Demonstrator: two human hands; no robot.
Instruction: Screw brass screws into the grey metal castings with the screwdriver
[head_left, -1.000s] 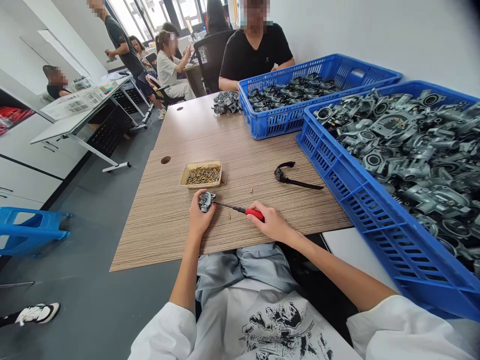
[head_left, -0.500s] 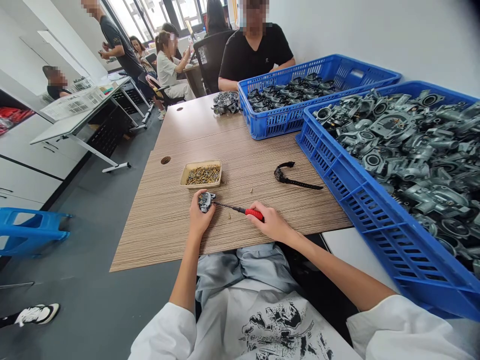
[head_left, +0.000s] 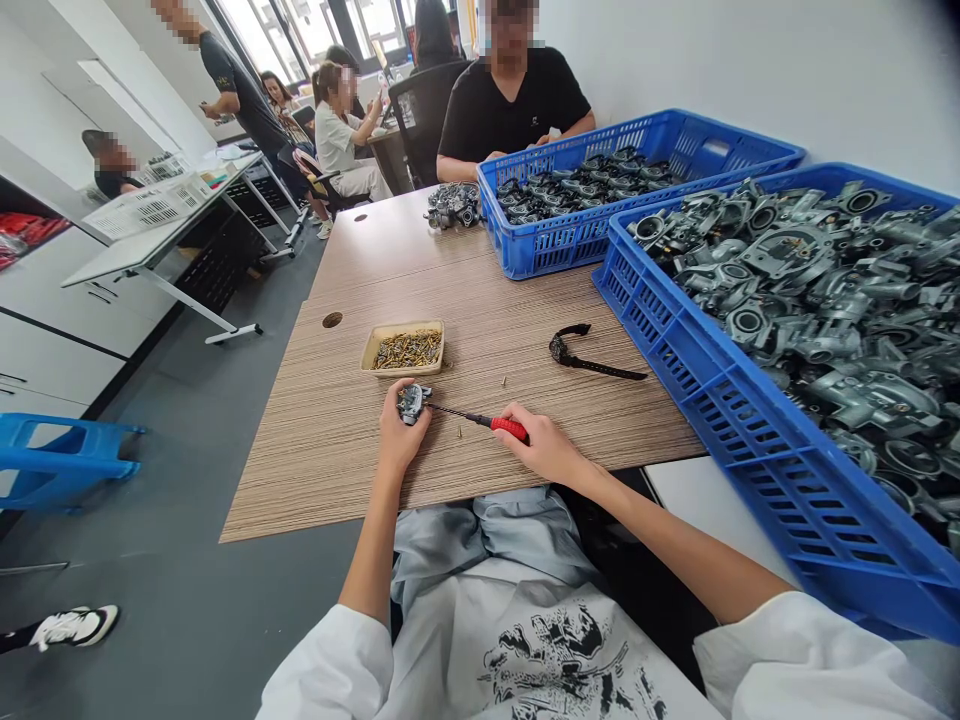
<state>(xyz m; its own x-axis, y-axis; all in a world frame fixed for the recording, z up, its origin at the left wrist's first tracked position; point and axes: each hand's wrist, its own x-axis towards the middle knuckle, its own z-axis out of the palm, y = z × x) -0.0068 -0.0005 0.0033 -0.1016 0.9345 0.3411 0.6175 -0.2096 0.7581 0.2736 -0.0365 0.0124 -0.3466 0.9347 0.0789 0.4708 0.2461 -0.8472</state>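
My left hand (head_left: 403, 430) is closed around a small grey metal carburetor body (head_left: 412, 402) above the near part of the table. In my right hand (head_left: 541, 440) is the red handle of a screwdriver (head_left: 480, 418), gripped between thumb and fingers. Its thin dark shaft points left, and the tip meets the carburetor's right side; the exact contact spot is too small to make out. Just beyond my left hand stands a cream tray (head_left: 365, 362) of small brass-coloured parts. Two loose brass pieces lie on the tabletop, one of them a small brass screw (head_left: 459, 432) below the shaft.
A black wristwatch (head_left: 559, 348) lies right of the tray. Blue crates full of carburetor bodies, one near (head_left: 697, 400) and one farther (head_left: 525, 245), line the table's right side. Several more bodies (head_left: 453, 205) sit at the far end, where a person in black (head_left: 514, 115) sits.
Both hands, the carburetor and the screwdriver hold nearly the same position. Across the table, the seated person's hands have shifted slightly, and the standing person's arm has moved a little.
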